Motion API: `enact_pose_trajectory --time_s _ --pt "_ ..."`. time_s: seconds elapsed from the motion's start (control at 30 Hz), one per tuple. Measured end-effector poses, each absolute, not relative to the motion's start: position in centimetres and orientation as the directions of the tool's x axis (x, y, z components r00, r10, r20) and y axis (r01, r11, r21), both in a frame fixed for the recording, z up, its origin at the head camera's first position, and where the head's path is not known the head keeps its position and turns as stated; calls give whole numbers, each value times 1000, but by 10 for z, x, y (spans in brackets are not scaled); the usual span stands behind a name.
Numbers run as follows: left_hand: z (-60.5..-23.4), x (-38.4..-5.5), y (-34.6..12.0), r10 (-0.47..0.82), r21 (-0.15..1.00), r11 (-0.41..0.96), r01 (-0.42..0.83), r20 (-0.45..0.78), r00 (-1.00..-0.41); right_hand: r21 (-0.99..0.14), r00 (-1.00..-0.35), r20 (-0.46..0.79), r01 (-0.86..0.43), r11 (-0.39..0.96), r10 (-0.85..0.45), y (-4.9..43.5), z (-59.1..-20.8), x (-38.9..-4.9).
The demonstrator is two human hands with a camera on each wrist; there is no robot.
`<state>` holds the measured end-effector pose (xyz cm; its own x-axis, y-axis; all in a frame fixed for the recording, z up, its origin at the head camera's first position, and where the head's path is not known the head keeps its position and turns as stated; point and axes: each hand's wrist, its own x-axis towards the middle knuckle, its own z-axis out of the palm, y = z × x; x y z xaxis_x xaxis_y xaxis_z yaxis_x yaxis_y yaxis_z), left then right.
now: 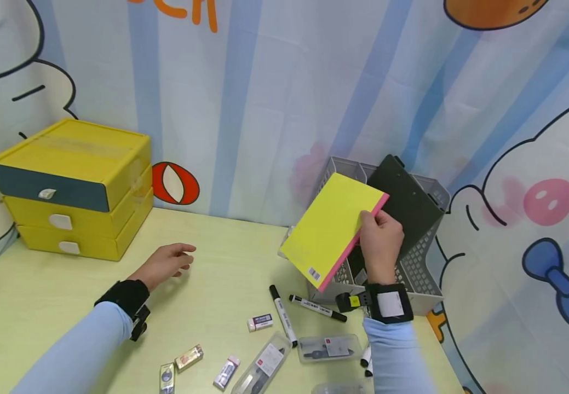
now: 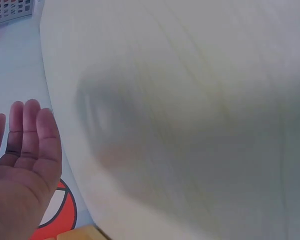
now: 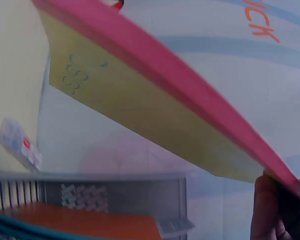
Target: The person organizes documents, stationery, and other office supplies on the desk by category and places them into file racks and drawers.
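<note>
My right hand [image 1: 383, 243] pinches a yellow notebook [image 1: 331, 230] by its pink spine and holds it tilted over a grey plastic basket [image 1: 424, 303]. In the right wrist view the notebook [image 3: 135, 107] slants above the basket [image 3: 159, 192], thumb and fingers at one end of the spine. A black clipboard [image 1: 407, 200] leans in the basket behind that hand, and an orange-covered book [image 3: 85, 222] shows inside. My left hand [image 1: 166, 265] hovers over the table, fingers loosely extended and holding nothing; its palm [image 2: 25, 175] shows in the left wrist view.
A yellow drawer box [image 1: 131, 216] with one dark blue front stands at the back left. Black-and-white markers [image 1: 317, 308], several erasers [image 1: 260, 322] and clear cases [image 1: 329, 348] with compasses lie across the front of the table [image 1: 225, 246]. A printed curtain [image 1: 289, 98] hangs behind.
</note>
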<state>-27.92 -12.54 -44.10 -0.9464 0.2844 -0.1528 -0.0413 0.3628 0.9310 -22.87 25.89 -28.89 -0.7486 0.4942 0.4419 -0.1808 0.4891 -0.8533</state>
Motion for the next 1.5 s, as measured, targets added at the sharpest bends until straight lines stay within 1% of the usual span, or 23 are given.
enact_pose_trajectory --time_s 0.1,0.2,0.27,0.37,0.5,0.6,0.73,0.87,1.23,1.3,1.37,1.47,1.5 --pt "-439 -280 -129 280 903 430 0 -133 -951 -823 -671 496 -160 545 552 270 -285 -228" --pt "-439 -281 -132 275 859 509 61 -95 -957 -799 -618 532 -140 585 579 277 -284 -227" --pt "-439 -282 -133 281 826 554 107 -64 -958 -785 -600 548 -130 605 582 280 -284 -228" --pt "-440 -283 -134 290 764 624 163 -33 -956 -768 -593 559 -106 632 580 281 -286 -231" --pt "-440 -284 -135 308 683 695 224 -1 -951 -752 -600 561 -82 654 570 280 -294 -240" --pt "-441 -283 -135 312 661 711 241 11 -950 -743 -611 564 -80 665 556 280 -304 -250" --pt "-442 -282 -136 308 660 713 237 9 -951 -748 -631 548 -76 659 549 279 -317 -265" --pt "-442 -281 -137 299 670 710 218 -6 -954 -752 -635 536 -61 657 555 277 -331 -280" --pt "-445 -281 -136 294 681 710 181 -52 -954 -772 -612 516 -27 636 600 270 -365 -310" --pt "-445 -280 -136 294 684 708 176 -58 -954 -763 -635 497 3 646 591 269 -374 -315" --pt "-445 -279 -135 291 686 708 167 -67 -954 -740 -668 462 72 669 583 270 -384 -318" --pt "-445 -277 -135 290 685 710 162 -75 -954 -664 -722 393 205 719 569 270 -392 -318" --pt "-445 -277 -135 290 685 710 162 -75 -954 -628 -731 378 249 737 569 271 -393 -318"
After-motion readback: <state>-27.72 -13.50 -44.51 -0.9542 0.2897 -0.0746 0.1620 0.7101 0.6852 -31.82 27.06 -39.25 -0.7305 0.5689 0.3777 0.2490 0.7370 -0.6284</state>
